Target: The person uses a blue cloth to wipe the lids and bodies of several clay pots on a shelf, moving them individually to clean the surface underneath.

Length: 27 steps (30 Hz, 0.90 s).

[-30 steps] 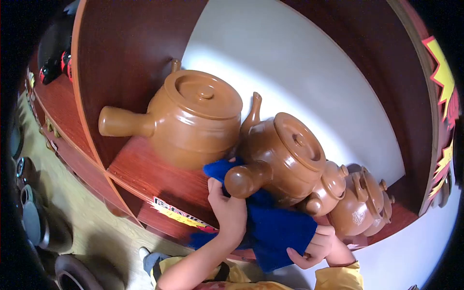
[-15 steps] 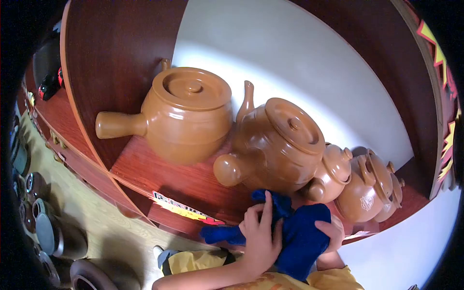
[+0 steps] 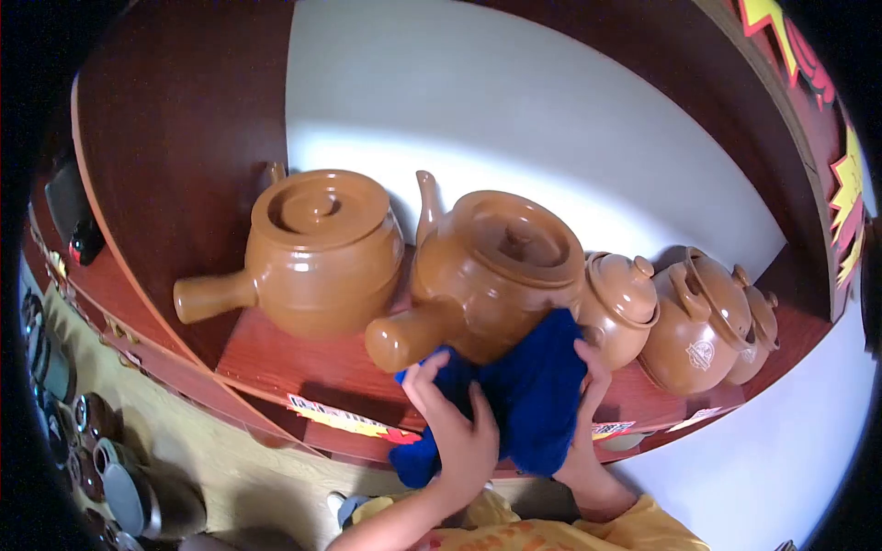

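A blue cloth (image 3: 535, 395) is spread between my two hands at the shelf's front edge. My left hand (image 3: 459, 435) is closed on its left part, just below the stubby handle of a brown lidded clay pot (image 3: 487, 292). On the right edge of the cloth, the fingers of my right hand (image 3: 586, 404) grip it near a smaller clay pot (image 3: 622, 308). The cloth covers the lower front of the larger pot and appears to touch it. Its lid is on, and its spout points up at the back.
Another handled clay pot (image 3: 322, 262) stands at the left on the red-brown shelf (image 3: 276, 363). More lidded pots (image 3: 689, 335) stand at the right. Price signs (image 3: 344, 420) line the shelf edge. Dark pots (image 3: 152, 496) sit on the floor at lower left.
My hands and the cloth have moved up against the larger pot, and the cloth is more spread. That pot looks less tilted. The camera view has shifted.
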### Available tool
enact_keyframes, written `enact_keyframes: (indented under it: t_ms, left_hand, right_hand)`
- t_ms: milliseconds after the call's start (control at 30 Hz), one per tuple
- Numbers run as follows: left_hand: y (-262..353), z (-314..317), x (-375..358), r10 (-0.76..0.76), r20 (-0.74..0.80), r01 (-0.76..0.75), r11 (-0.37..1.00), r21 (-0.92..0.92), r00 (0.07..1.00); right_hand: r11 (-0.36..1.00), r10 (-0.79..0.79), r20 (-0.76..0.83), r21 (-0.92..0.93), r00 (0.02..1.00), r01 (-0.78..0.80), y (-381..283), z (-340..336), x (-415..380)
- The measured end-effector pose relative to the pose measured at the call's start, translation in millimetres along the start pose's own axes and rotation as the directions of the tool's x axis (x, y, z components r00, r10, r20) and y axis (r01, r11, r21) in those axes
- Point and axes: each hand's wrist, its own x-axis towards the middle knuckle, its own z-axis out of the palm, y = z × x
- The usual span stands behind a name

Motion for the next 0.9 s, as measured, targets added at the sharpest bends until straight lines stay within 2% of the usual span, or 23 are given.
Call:
enact_keyframes:
  t_ms: [33, 67, 133, 200, 233, 300, 333, 367, 400, 433, 467, 500, 533, 567, 633, 667, 700, 733, 767, 800, 833, 867, 900]
  left_hand:
    - [0.4, -2.6, -2.9, 0.003, 0.083, -0.001, 1.000, -0.024, 0.997]
    - [1.1, -5.5, -5.8, 0.008, 0.170, -0.001, 0.999, -0.047, 0.985]
    - [9.5, -11.5, -9.3, 0.054, 0.182, -0.040, 0.996, -0.082, 0.982]
    - [21.8, -22.2, -8.9, -0.108, 0.394, 0.205, 0.955, -0.213, 0.913]
    - [29.1, -22.3, -7.5, -0.075, 0.271, 0.139, 0.964, -0.228, 0.960]
    - [24.8, -26.0, -7.1, 0.021, 0.170, 0.025, 0.964, -0.264, 0.985]
    - [30.4, -31.6, -2.9, 0.074, 0.128, -0.038, 0.963, -0.269, 0.989]
    - [38.2, -36.9, 0.9, 0.144, 0.062, -0.129, 0.970, -0.208, 0.988]
    - [43.7, -42.9, 7.0, 0.161, 0.043, -0.143, 0.949, -0.281, 0.986]
    - [51.4, -41.6, 16.6, 0.265, -0.022, -0.260, 0.925, -0.276, 0.964]
    - [59.7, -36.2, 28.7, 0.362, -0.089, -0.372, 0.890, -0.265, 0.928]
    - [65.4, -31.2, 40.8, 0.371, -0.083, -0.380, 0.887, -0.263, 0.925]
    - [69.7, -26.3, 54.6, 0.463, -0.091, -0.471, 0.859, -0.200, 0.882]
    - [73.3, -21.6, 69.4, 0.548, -0.094, -0.556, 0.820, -0.135, 0.831]
    - [79.4, -8.4, 101.6, 0.657, -0.152, -0.674, 0.728, -0.124, 0.738]
    - [84.9, -3.5, 111.5, 0.674, -0.156, -0.686, 0.727, -0.030, 0.722]
    - [90.1, 0.2, 119.3, 0.667, -0.099, -0.662, 0.745, 0.078, 0.739]
    - [92.7, 1.6, 124.1, 0.652, -0.042, -0.635, 0.749, 0.187, 0.757]
    - [85.9, 3.2, 128.1, 0.614, 0.079, -0.617, 0.769, 0.166, 0.786]
    - [78.5, 6.5, 125.9, 0.554, 0.166, -0.578, 0.783, 0.230, 0.816]
    - [72.2, 7.7, 119.3, 0.455, 0.267, -0.523, 0.793, 0.311, 0.849]
    - [66.3, 8.5, 112.2, 0.343, 0.353, -0.471, 0.788, 0.396, 0.871]
    - [63.7, 8.9, 108.5, 0.273, 0.380, -0.442, 0.753, 0.488, 0.884]
  right_hand:
    - [0.996, 0.056, 0.012, 0.071, 0.998, -0.057, -3.1, 0.2, -4.7]
    - [0.996, 0.049, -0.008, 0.076, 0.999, -0.048, -0.4, -1.1, -7.7]
    - [0.993, 0.086, -0.022, 0.086, 0.996, -0.084, 4.3, -8.2, -11.7]
    - [0.997, 0.046, -0.091, 0.060, 0.995, -0.041, 0.9, -14.0, -6.9]
    - [0.989, 0.062, -0.163, 0.141, 0.985, -0.039, 2.0, -16.2, -5.1]
    - [0.988, 0.043, -0.292, 0.152, 0.955, 0.002, -4.7, -20.8, 8.9]
    - [0.988, 0.033, -0.355, 0.154, 0.934, 0.024, -8.1, -23.1, 15.7]
    - [0.968, 0.010, -0.373, 0.236, 0.928, 0.084, -13.7, -28.2, 24.6]
    - [0.938, -0.011, -0.391, 0.314, 0.920, 0.145, -16.5, -32.5, 34.6]
    - [0.935, -0.011, -0.410, 0.318, 0.912, 0.154, -14.6, -35.8, 46.4]
    - [0.955, -0.108, -0.472, 0.196, 0.875, 0.223, -11.0, -39.4, 59.5]
    - [0.958, -0.206, -0.516, 0.067, 0.832, 0.278, -9.8, -43.9, 72.2]
    - [0.958, -0.204, -0.521, 0.070, 0.829, 0.279, -18.7, -46.0, 86.4]
    - [0.948, -0.284, -0.487, -0.013, 0.826, 0.318, -34.4, -45.3, 101.8]
    - [0.911, -0.412, -0.378, -0.163, 0.829, 0.379, -39.9, -51.0, 127.2]
    - [0.887, -0.457, -0.308, -0.229, 0.835, 0.401, -31.6, -53.4, 138.9]
    - [0.811, -0.569, -0.211, -0.305, 0.795, 0.500, -20.4, -52.4, 155.2]
    - [0.833, -0.521, -0.090, -0.270, 0.849, 0.483, -15.4, -48.4, 161.3]
    - [0.856, -0.462, 0.033, -0.243, 0.886, 0.456, -10.4, -44.4, 167.4]
    - [0.952, -0.239, 0.200, -0.144, 0.950, 0.270, -8.4, -39.2, 166.5]
    - [0.942, -0.299, 0.248, -0.077, 0.922, 0.326, 3.5, -28.8, 164.4]
    - [0.888, -0.266, 0.329, -0.282, 0.906, 0.363, 10.9, -24.8, 161.1]
    - [0.841, -0.262, 0.378, -0.362, 0.888, 0.402, 6.4, -23.4, 157.8]
